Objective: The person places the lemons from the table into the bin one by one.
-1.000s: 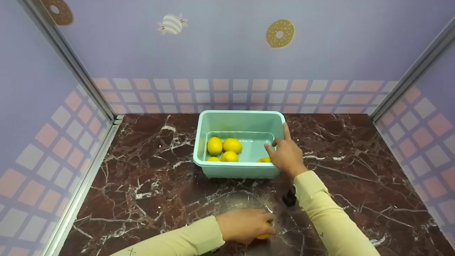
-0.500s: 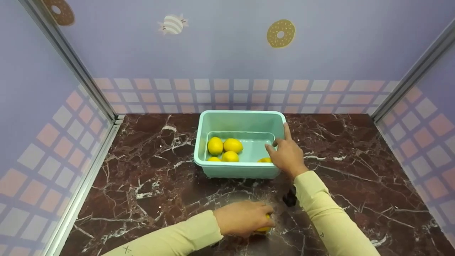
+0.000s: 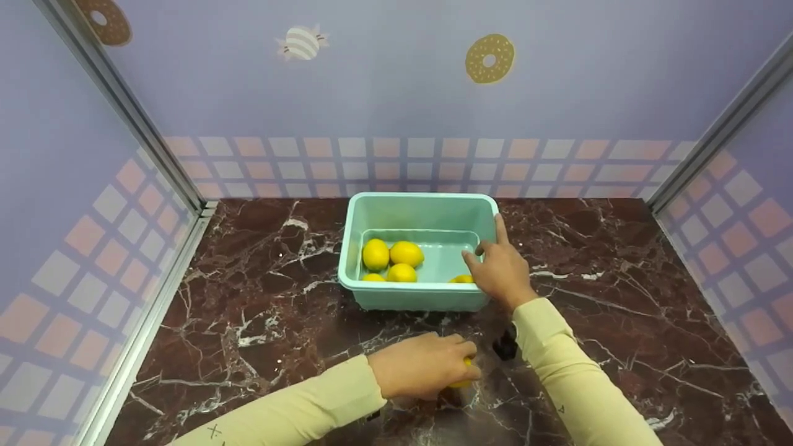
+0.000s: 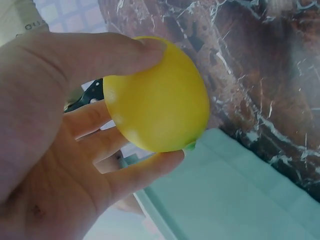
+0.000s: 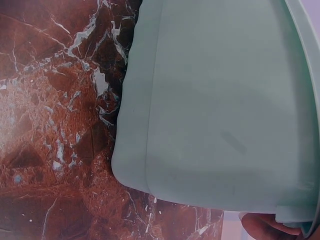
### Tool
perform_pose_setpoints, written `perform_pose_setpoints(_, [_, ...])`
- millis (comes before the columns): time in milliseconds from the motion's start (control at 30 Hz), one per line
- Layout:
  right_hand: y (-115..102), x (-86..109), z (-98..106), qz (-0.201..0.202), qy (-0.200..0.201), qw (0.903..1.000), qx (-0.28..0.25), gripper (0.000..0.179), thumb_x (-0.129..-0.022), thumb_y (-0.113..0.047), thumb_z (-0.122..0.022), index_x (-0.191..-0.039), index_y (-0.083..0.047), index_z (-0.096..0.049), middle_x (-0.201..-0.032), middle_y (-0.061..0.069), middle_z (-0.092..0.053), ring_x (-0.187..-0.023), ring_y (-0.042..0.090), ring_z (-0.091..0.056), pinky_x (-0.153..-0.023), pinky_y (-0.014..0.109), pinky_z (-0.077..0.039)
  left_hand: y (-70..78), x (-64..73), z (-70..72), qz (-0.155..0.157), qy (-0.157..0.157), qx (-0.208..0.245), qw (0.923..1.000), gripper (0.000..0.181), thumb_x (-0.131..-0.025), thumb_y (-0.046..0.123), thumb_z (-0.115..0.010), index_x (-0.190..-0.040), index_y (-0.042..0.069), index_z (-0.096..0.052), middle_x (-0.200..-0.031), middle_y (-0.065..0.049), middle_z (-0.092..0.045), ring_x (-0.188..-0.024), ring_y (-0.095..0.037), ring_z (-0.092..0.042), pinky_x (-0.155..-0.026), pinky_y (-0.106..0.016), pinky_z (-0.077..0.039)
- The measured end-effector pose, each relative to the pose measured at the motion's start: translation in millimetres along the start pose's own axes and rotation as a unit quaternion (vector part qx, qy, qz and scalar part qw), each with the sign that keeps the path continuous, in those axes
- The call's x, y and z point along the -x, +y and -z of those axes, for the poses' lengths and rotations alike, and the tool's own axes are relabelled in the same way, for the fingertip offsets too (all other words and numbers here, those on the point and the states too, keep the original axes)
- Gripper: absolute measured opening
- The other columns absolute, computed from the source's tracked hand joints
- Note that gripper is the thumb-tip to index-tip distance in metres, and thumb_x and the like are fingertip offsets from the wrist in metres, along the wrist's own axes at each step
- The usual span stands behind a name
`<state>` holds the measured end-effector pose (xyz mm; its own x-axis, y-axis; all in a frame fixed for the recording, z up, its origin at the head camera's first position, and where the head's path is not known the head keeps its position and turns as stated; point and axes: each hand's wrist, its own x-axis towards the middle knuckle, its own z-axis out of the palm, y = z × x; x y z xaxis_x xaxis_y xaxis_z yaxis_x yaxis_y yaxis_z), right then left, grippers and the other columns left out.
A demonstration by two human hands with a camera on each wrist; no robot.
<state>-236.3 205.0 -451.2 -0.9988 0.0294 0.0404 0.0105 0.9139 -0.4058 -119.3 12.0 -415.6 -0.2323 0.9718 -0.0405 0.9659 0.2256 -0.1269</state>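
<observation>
In the head view, my left hand [image 3: 427, 365] is low over the marble surface, in front of the mint-green plastic bin [image 3: 421, 299]. It grips a yellow lemon [image 4: 162, 100] between thumb and fingers; the left wrist view shows the fruit's green tip. My right hand [image 3: 502, 272] holds the bin at its front right corner, one finger along the right rim. In the right wrist view a fingertip [image 5: 270, 227] curls by the rim. Inside the bin, several lemons [image 3: 406, 254] sit at the left, and another [image 3: 461, 279] shows partly behind the front rim.
The dark red marble tabletop [image 3: 266, 334] is bounded by a lilac back wall [image 3: 396, 105] and side panels. Metal frame strips [image 3: 155, 291] run along the left edge. The bin stands near the back wall.
My left hand has moved forward toward the bin, carrying the lemon with it. The right hand, the bin and the lemons inside have stayed where they were.
</observation>
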Motion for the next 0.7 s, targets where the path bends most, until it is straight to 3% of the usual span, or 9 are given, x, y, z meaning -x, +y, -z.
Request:
perform_pose_setpoints(200, [-0.2, 0.8, 0.0, 0.005, 0.004, 0.9999, -0.009, 0.048, -0.093, -0.047, -0.053, -0.106, -0.004, -0.069, -0.164, 0.009, -0.006, -0.102, 0.038, -0.063, -0.079, 0.054, -0.050, -4.4, 1.0, 8.4, 0.014, 0.024, -0.010, 0.9996, 0.013, -0.093, 0.024, -0.061, -0.104, 0.028, -0.067, -0.099, 0.006, -0.059, -0.085, -0.011, -0.057, -0.065, -0.021, -0.052])
perform_pose_setpoints(467, [-0.4, 1.1, 0.2, 0.003, 0.005, 0.9999, -0.011, 0.048, -0.093, -0.047, -0.053, -0.107, -0.003, -0.069, -0.164, 0.010, -0.006, -0.102, 0.037, -0.063, -0.080, 0.054, -0.050, -10.9, 3.4, 20.4, 0.026, 0.017, 0.002, 0.9995, 0.018, -0.099, 0.027, -0.052, -0.110, 0.028, -0.066, -0.104, 0.004, -0.059, -0.087, -0.012, -0.058, -0.062, -0.023, -0.051])
perform_pose_setpoints(700, [-0.4, 2.1, -0.2, 0.000, 0.007, 0.9999, -0.011, 0.048, -0.093, -0.046, -0.053, -0.107, -0.004, -0.069, -0.164, 0.009, -0.006, -0.104, 0.038, -0.062, -0.081, 0.054, -0.050, -16.7, 4.1, 27.7, 0.033, 0.030, -0.003, 0.9990, 0.017, -0.098, 0.028, -0.055, -0.110, 0.028, -0.066, -0.100, 0.006, -0.057, -0.084, -0.011, -0.055, -0.060, -0.021, -0.049])
